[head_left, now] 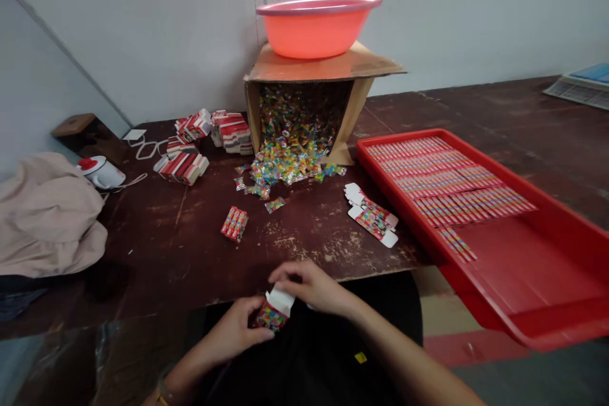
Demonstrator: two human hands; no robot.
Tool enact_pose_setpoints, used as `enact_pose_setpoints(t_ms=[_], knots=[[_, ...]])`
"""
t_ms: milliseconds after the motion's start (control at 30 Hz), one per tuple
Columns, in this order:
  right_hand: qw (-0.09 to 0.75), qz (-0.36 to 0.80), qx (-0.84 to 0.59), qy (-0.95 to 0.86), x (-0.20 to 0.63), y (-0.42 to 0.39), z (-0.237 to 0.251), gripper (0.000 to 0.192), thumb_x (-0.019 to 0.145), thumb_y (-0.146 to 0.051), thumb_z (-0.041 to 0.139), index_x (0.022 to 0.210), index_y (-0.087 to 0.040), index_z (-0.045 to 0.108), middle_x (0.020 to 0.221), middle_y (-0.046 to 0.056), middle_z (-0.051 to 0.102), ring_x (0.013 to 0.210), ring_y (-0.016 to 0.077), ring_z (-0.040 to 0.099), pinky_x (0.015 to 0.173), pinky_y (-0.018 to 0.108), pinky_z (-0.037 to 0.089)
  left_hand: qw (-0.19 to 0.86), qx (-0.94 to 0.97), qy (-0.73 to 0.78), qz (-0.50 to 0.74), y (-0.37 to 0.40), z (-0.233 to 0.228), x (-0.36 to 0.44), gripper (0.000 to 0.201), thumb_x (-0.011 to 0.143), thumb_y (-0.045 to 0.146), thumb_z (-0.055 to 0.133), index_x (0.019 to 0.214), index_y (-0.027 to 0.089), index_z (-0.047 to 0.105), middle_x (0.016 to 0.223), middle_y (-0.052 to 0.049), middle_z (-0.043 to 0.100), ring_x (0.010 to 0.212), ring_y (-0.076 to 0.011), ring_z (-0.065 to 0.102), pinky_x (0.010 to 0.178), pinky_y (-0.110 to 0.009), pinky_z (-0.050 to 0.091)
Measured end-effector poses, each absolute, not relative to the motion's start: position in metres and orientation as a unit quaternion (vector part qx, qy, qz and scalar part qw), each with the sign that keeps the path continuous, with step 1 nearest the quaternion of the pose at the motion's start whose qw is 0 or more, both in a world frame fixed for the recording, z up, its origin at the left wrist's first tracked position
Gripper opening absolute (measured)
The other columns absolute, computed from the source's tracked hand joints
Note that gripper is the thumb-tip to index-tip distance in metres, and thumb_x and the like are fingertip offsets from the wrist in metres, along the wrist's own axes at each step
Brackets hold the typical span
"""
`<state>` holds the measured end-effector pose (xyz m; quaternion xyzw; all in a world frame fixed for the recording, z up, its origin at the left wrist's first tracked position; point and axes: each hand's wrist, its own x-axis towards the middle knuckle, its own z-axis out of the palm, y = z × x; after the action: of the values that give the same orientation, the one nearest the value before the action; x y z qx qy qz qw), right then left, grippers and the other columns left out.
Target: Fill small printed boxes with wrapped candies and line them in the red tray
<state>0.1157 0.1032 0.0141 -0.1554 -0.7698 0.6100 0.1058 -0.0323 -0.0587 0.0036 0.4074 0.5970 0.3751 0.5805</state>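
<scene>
both hands at the near table [200,247] edge. left hand [238,330] wraps around a small colourful box [270,316], right hand [311,285] pinches its white flap [280,299], probably open. closed box [234,223] and flat cartons [372,216] lie further up the table. candies [290,158] spill from tipped cardboard box [309,70]. red tray [523,266] on the right holds rows of packs.

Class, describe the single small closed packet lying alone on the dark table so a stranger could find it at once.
Start at the tipped cardboard box spilling wrapped sweets under the orange basin. Move toward the viewer and slightly left across the worn wooden table. The small red packet lies alone there, closed and filled, unlike the flat unfolded cartons to its right.
</scene>
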Motion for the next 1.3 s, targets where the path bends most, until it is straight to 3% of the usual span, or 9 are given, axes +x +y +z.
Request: enact_pose_setpoints(t_ms=[100,200,333,433,600,733,867,1200,1300], knots=[[0.174,0.324,-0.238,-0.899,0.058,0.151,0.012,0.028,0.096,-0.030,0.045,0.115,-0.018,0.062,0.115,0.008,0.065,0.109,0.0189,0.058,0.097,0.033,0.044,0.611,0.376,0.577,0.391,-0.059,-0.001,-0.026,0.032,0.072,0.025,0.073,0.101,0.015,0.065,0.095,-0.006,0.070,0.086,-0.0209,0.061,0.079,-0.033,0.047],[0.182,0.250,-0.288,-0.906,0.027,0.172,-0.004,0.043,0.092,-0.031,0.053,0.132,-0.013,0.050,0.136,0.019,0.050,0.129,0.0314,0.042,0.108,0.052,0.031,0.639,0.323,0.534,0.450,-0.053,-0.007,-0.019,0.035,0.077,0.032,0.070,0.106,0.015,0.061,0.096,-0.010,0.069,0.086,-0.0221,0.062,0.066,-0.032,0.053],[0.170,0.241,-0.233,-0.927,0.063,0.134,-0.043,0.055,0.086,-0.038,0.061,0.136,-0.016,0.048,0.142,0.017,0.046,0.136,0.0334,0.034,0.113,0.056,0.022,0.602,0.249,0.529,0.543,-0.039,-0.011,-0.025,0.041,0.079,0.037,0.068,0.114,0.017,0.057,0.097,-0.010,0.067,0.091,-0.0232,0.063,0.067,-0.035,0.057],[0.191,0.275,-0.175,-0.926,0.122,0.089,-0.068,0.056,0.085,-0.038,0.062,0.135,-0.017,0.048,0.144,0.015,0.044,0.139,0.0325,0.030,0.114,0.055,0.024,0.578,0.204,0.554,0.563,-0.024,-0.012,-0.034,0.043,0.076,0.035,0.072,0.111,0.015,0.056,0.094,-0.007,0.066,0.084,-0.0201,0.064,0.068,-0.033,0.057],[0.275,0.443,-0.303,-0.798,0.182,0.068,-0.056,0.023,0.095,-0.028,0.047,0.111,-0.022,0.062,0.111,0.009,0.067,0.106,0.0233,0.063,0.096,0.043,0.048,0.602,0.214,0.556,0.532,0.002,-0.010,-0.037,0.043,0.080,0.045,0.066,0.109,0.014,0.057,0.094,-0.008,0.067,0.086,-0.0205,0.064,0.068,-0.033,0.056],[0.337,0.523,-0.378,-0.686,0.172,0.089,-0.003,0.021,0.091,-0.035,0.056,0.107,-0.021,0.061,0.096,0.007,0.069,0.084,0.0206,0.066,0.077,0.033,0.052,0.614,0.282,0.558,0.481,0.015,-0.007,-0.019,0.043,0.079,0.045,0.067,0.106,0.013,0.061,0.099,-0.009,0.067,0.093,-0.0221,0.062,0.069,-0.031,0.055],[0.354,0.435,-0.299,-0.772,0.147,0.114,0.030,0.014,0.087,-0.028,0.061,0.099,-0.022,0.067,0.099,0.005,0.068,0.100,0.0223,0.059,0.091,0.037,0.042,0.626,0.327,0.535,0.464,0.015,-0.006,-0.001,0.041,0.080,0.043,0.066,0.106,0.013,0.059,0.092,-0.006,0.065,0.084,-0.0187,0.062,0.062,-0.027,0.054],[0.331,0.344,-0.277,-0.834,0.131,0.115,0.020,0.007,0.085,-0.025,0.064,0.082,-0.022,0.060,0.078,0.000,0.064,0.082,0.0175,0.056,0.101,0.042,0.032,0.624,0.284,0.548,0.479,0.006,-0.003,0.011,0.046,0.076,0.049,0.067,0.106,0.016,0.056,0.085,-0.003,0.061,0.077,-0.0161,0.059,0.053,-0.024,0.054],[0.324,0.330,-0.257,-0.849,0.134,0.108,0.016,0.007,0.088,-0.027,0.061,0.084,-0.023,0.062,0.087,0.002,0.066,0.093,0.0195,0.056,0.106,0.044,0.027,0.613,0.289,0.552,0.486,0.010,-0.004,0.012,0.048,0.077,0.050,0.067,0.108,0.016,0.056,0.082,-0.002,0.060,0.075,-0.0160,0.058,0.051,-0.024,0.054]])
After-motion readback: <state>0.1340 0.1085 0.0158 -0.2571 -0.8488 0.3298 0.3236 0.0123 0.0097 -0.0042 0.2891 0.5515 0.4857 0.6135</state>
